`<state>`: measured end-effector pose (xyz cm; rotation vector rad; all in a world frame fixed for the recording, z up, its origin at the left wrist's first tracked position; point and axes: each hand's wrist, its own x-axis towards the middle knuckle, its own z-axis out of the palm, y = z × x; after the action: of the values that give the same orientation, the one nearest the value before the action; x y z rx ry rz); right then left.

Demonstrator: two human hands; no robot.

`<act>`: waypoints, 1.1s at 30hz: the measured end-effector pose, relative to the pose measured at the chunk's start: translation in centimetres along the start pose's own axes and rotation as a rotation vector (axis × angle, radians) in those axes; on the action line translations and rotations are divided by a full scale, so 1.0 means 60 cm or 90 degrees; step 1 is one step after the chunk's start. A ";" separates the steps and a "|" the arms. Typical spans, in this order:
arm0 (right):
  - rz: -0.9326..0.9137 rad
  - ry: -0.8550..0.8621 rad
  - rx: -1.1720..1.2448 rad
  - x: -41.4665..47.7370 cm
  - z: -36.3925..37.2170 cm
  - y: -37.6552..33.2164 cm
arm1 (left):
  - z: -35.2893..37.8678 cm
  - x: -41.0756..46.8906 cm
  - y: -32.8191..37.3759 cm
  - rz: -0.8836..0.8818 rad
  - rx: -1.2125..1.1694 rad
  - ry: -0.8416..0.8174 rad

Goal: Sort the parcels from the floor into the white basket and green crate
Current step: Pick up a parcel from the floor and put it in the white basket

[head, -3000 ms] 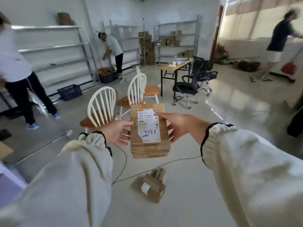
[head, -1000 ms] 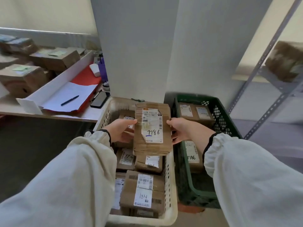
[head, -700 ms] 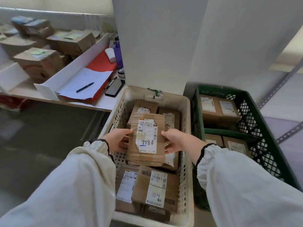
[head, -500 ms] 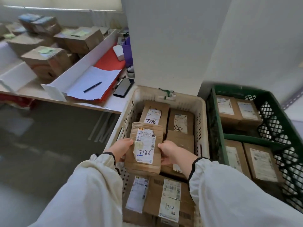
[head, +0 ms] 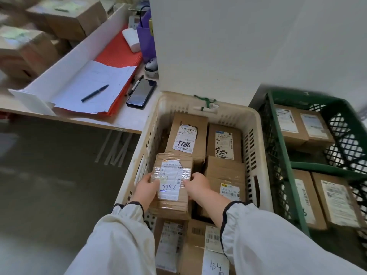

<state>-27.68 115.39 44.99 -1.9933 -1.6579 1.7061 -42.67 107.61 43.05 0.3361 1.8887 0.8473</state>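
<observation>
A brown cardboard parcel [head: 172,171] with a white label marked 7786 is low inside the white basket [head: 256,124], at its left side among several other parcels. My left hand [head: 148,186] grips its left edge and my right hand [head: 195,185] grips its right edge, thumbs on the label. Another parcel marked 7786 [head: 187,135] lies just behind it. The green crate [head: 278,155] stands to the right of the basket and holds several labelled parcels.
A desk [head: 131,120] at the left touches the basket's corner and carries papers with a pen [head: 95,93], a phone [head: 141,93], a red folder and cardboard boxes [head: 25,46]. A white pillar [head: 208,46] rises behind the basket. Dark floor lies at the lower left.
I turned from the room with the chairs to the basket and crate. Both hands have lowered the 7786 parcel from above the basket down into its left side.
</observation>
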 end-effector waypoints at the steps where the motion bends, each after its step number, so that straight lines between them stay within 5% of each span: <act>1: -0.005 0.012 -0.016 0.003 0.001 0.000 | 0.000 0.003 -0.001 -0.001 -0.001 -0.005; 19: -0.004 0.079 -0.095 -0.009 -0.016 0.005 | -0.012 -0.009 0.033 0.139 0.074 0.013; 33: 0.053 0.129 -0.154 0.004 -0.018 0.067 | 0.044 -0.008 -0.017 0.138 0.093 -0.034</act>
<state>-24.26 114.44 42.81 -2.2811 -1.8060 1.3236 -40.01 107.67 41.97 0.6579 1.8911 0.8350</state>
